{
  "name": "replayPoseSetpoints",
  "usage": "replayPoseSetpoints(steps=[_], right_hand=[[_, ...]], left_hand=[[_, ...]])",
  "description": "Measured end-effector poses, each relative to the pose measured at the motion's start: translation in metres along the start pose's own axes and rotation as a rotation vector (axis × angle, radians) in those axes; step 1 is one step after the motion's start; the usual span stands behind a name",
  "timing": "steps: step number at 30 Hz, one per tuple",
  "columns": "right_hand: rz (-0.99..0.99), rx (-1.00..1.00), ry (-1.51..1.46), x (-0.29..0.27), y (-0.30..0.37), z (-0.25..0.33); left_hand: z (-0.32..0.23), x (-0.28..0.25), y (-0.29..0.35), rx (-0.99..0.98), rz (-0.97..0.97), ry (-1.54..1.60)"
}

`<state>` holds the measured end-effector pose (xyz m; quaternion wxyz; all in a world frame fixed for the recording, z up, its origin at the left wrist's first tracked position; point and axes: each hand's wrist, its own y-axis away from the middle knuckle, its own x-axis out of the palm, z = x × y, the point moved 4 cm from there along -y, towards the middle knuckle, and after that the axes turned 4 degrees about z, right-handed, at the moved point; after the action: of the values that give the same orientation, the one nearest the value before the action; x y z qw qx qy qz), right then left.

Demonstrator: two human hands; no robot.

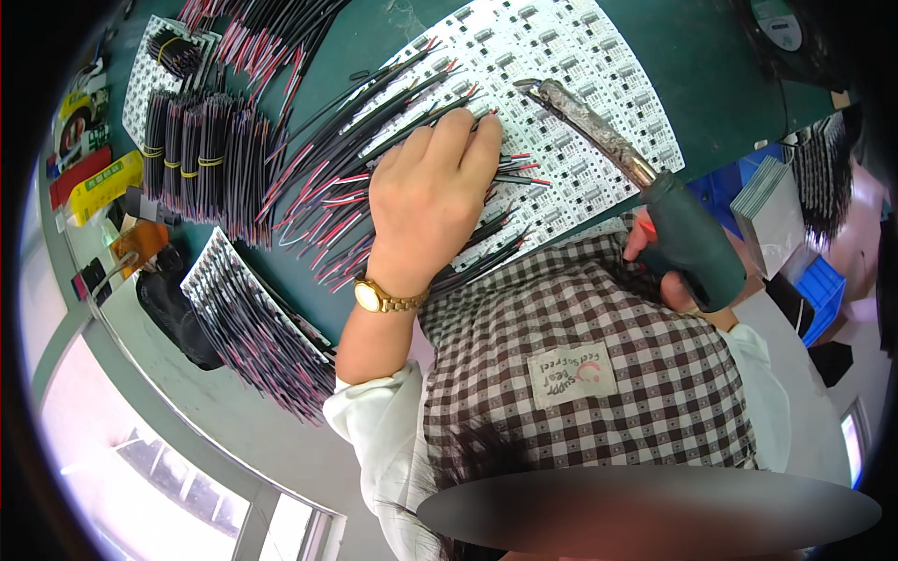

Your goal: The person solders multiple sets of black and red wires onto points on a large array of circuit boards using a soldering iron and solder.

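Observation:
A white panel of small circuit boards lies on the green table, with rows of thin black wires across it, their ends red, white and black. My left hand, a gold watch on its wrist, rests over these wires. Its fingers are bent and drawn together at a wire end, mostly hidden under the fingertips. In my right hand is a soldering iron with a dark green handle. Its bare metal tip points up and left over the panel, apart from the left fingertips. The iron's handle covers much of that hand.
Black wire bundles tied with yellow bands stand at the left, with more loose wires behind. A wired panel sits at the near left edge. Blue bins and stacked white panels are at the right.

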<state>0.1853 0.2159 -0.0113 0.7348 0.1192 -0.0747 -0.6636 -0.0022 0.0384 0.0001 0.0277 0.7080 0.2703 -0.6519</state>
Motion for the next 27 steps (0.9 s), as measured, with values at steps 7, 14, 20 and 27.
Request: replayPoseSetpoints(steps=[7,14,20,27], right_hand=[[-0.114,-0.037,-0.048,0.002,0.004,0.005],[-0.064,-0.058,-0.002,0.001,0.011,-0.014],[-0.022,0.018,-0.033,0.002,0.011,-0.017],[-0.008,0.060,-0.088,0.004,0.006,-0.018]], left_hand=[[0.007,0.003,-0.006,-0.053,0.019,0.109],[0.012,0.005,-0.009,-0.035,0.017,0.248],[0.014,0.005,-0.009,-0.035,0.020,0.266],[0.013,0.004,-0.009,-0.017,0.008,0.233]])
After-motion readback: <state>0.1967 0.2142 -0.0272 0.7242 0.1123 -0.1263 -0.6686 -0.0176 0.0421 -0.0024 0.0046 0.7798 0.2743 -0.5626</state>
